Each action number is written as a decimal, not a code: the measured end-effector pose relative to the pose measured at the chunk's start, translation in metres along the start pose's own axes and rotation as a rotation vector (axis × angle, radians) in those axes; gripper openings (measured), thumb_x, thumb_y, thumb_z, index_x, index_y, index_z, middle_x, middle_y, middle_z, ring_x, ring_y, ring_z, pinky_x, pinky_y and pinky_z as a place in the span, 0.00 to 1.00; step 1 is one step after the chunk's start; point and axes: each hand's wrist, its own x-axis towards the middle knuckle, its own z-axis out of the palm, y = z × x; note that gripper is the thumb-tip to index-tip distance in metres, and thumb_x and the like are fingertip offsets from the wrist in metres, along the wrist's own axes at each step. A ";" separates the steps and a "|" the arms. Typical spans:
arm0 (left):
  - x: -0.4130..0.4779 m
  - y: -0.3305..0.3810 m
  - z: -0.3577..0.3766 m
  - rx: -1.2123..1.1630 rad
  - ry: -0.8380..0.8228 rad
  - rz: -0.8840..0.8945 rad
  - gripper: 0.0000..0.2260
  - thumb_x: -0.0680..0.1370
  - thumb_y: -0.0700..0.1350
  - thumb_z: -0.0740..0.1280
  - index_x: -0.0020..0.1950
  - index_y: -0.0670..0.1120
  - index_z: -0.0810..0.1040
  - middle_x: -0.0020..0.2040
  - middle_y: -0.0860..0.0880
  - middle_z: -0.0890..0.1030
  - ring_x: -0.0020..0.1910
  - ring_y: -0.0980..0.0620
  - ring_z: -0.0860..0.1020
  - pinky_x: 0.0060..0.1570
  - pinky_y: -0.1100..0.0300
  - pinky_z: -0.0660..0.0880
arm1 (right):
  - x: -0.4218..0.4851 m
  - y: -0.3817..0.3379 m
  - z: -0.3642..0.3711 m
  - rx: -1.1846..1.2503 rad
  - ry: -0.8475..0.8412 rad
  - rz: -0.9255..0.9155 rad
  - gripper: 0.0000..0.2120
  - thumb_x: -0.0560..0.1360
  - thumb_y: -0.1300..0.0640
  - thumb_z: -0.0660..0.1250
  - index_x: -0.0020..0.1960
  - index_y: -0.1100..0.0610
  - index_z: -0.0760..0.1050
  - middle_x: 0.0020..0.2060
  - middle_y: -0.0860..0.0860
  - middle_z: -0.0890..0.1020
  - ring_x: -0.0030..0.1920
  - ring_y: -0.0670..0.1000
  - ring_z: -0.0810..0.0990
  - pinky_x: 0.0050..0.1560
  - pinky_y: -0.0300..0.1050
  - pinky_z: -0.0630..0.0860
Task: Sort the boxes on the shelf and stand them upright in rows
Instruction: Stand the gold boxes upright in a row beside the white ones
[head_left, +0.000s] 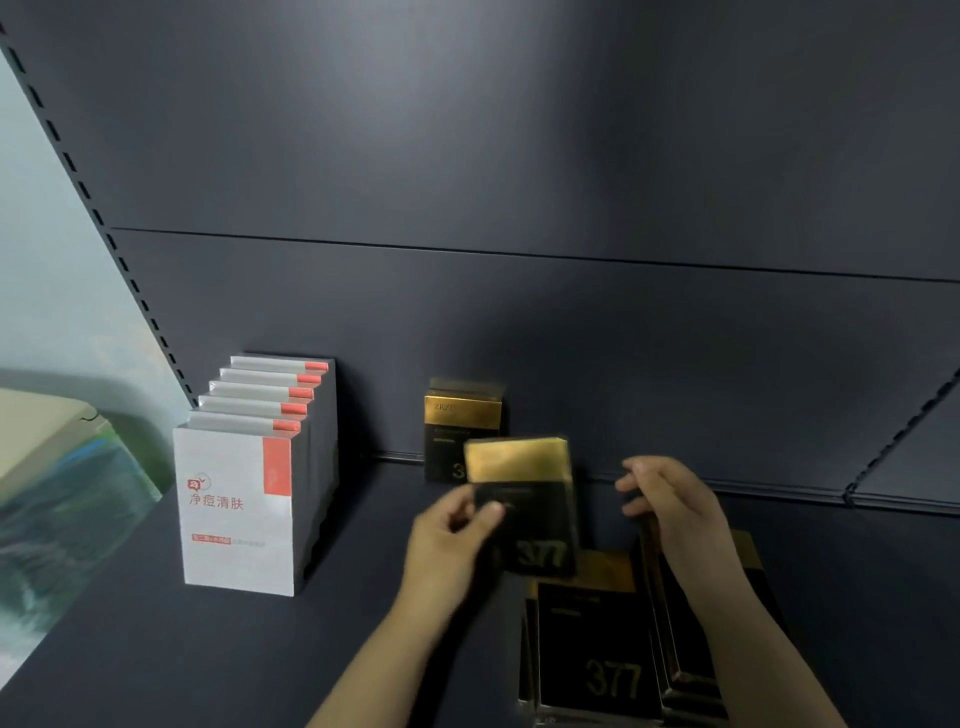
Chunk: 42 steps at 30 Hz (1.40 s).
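A black-and-gold box (524, 506) was held upright, long axis vertical, pinched at its left edge by the left hand (449, 535), thumb on the front. Up and left of it, at the back of the shelf (156, 649), one matching box (457, 431) stood, the likely target. The right hand (675, 512) was curled over the leaning boxes (680, 623), seemingly gripping their top. The white row (249, 493) stood finished, well apart.
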 end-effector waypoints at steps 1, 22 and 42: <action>0.006 0.002 -0.011 -0.004 0.057 -0.014 0.08 0.76 0.37 0.67 0.52 0.46 0.83 0.45 0.48 0.87 0.44 0.54 0.84 0.40 0.68 0.76 | 0.001 0.001 0.000 0.012 0.011 0.002 0.11 0.79 0.55 0.60 0.43 0.51 0.80 0.39 0.46 0.83 0.40 0.51 0.79 0.52 0.51 0.72; 0.058 -0.015 -0.034 0.492 0.430 0.029 0.18 0.72 0.51 0.74 0.56 0.48 0.72 0.53 0.50 0.73 0.54 0.52 0.72 0.53 0.58 0.72 | 0.000 0.004 0.005 -0.749 -0.269 -0.066 0.08 0.75 0.43 0.63 0.50 0.43 0.76 0.47 0.38 0.80 0.50 0.40 0.77 0.57 0.44 0.72; -0.027 0.003 0.003 0.320 -0.055 -0.216 0.06 0.72 0.47 0.75 0.47 0.49 0.83 0.41 0.47 0.86 0.41 0.53 0.85 0.42 0.63 0.80 | -0.006 -0.006 0.005 -0.420 -0.119 -0.095 0.03 0.78 0.57 0.64 0.47 0.51 0.76 0.39 0.45 0.79 0.40 0.39 0.77 0.37 0.31 0.70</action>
